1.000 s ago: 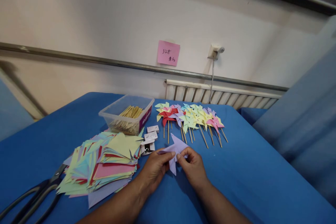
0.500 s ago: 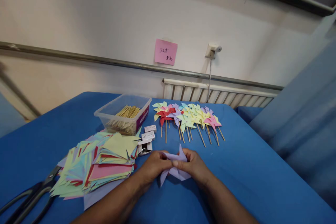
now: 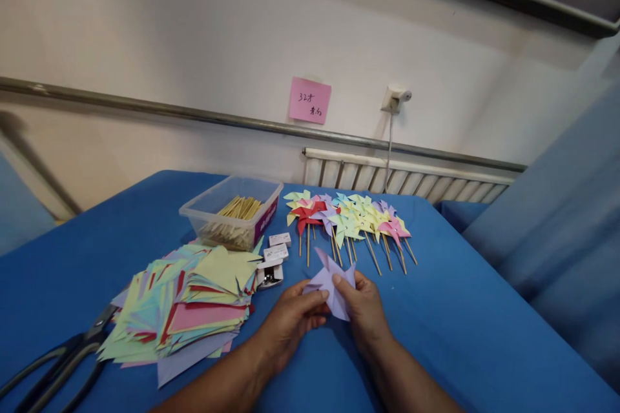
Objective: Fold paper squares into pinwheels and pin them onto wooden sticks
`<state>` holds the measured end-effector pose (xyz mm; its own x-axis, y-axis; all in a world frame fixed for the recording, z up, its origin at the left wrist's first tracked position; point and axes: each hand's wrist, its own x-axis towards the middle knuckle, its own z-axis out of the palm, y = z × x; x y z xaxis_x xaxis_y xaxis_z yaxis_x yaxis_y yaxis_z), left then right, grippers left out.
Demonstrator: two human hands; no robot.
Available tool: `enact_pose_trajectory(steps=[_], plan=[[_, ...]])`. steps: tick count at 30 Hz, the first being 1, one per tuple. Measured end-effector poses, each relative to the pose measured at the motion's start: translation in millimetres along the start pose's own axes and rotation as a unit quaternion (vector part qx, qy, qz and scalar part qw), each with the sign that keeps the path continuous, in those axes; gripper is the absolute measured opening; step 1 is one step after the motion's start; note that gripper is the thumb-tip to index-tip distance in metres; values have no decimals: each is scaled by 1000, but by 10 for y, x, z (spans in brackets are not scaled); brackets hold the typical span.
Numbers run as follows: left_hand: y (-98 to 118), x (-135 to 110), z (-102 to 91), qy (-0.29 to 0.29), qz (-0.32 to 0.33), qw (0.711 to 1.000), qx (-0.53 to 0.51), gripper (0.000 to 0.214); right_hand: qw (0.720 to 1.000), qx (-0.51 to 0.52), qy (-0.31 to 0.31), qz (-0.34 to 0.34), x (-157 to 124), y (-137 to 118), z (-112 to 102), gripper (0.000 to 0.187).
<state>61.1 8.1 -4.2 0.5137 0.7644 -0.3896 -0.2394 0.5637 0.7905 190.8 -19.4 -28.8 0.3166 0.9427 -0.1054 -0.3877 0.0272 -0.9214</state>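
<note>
Both my hands pinch one folded lavender paper piece (image 3: 331, 282) just above the blue table. My left hand (image 3: 290, 319) grips its left edge with thumb and fingers closed. My right hand (image 3: 364, 310) holds its right side, fingers curled round it. The paper's pointed flaps stick up between the hands. Left of my hands lies a loose pile of coloured cut paper squares (image 3: 188, 300). Beyond my hands a row of finished paper pinwheels on wooden sticks (image 3: 349, 219) lies on the table.
A clear plastic tub of wooden sticks (image 3: 235, 211) stands behind the paper pile. Small white boxes and a stapler (image 3: 272, 263) lie beside it. Large black scissors (image 3: 58, 361) rest at the near left. The blue table (image 3: 460, 322) ends at a wall with a radiator.
The lavender paper has been turned and refolded between my hands; it was lower and flatter half a second ago and now stands raised with its points up.
</note>
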Motion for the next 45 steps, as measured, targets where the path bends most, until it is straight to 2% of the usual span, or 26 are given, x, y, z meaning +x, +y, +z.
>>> enact_pose_trajectory(steps=[3,7,13,18,22,25,27,30,32,36,39,45], plan=[[-69,-1,34,-4,-15,998,-63,30,999,37,13,-7,-4,6,4,33],[-120,24,66,-2,-7,994,-113,32,999,31,13,-26,-32,55,42,38],[-78,-11,134,22,31,994,-101,33,998,55,-13,-13,-100,92,138,31],[-28,-12,126,51,53,993,-92,27,997,63,-40,-4,-87,100,108,31],[60,63,26,90,55,988,-112,21,999,24,-2,-44,-30,123,25,34],[125,118,-59,96,44,986,-132,20,996,-37,25,-83,-14,129,13,36],[150,138,-97,86,39,985,-143,22,993,-53,17,-107,-37,118,41,36],[167,144,-123,67,41,985,-156,27,988,-70,-23,-139,-105,89,97,49],[176,137,-127,60,46,985,-156,29,980,-102,-58,-163,-150,72,114,52],[204,106,-119,49,64,988,-129,20,948,-193,-123,-223,-191,40,91,38],[228,73,-95,47,80,989,-119,16,924,-239,-142,-262,-180,-13,58,29],[238,43,-61,50,86,989,-105,7,894,-284,-169,-303,-126,-157,-7,23]])
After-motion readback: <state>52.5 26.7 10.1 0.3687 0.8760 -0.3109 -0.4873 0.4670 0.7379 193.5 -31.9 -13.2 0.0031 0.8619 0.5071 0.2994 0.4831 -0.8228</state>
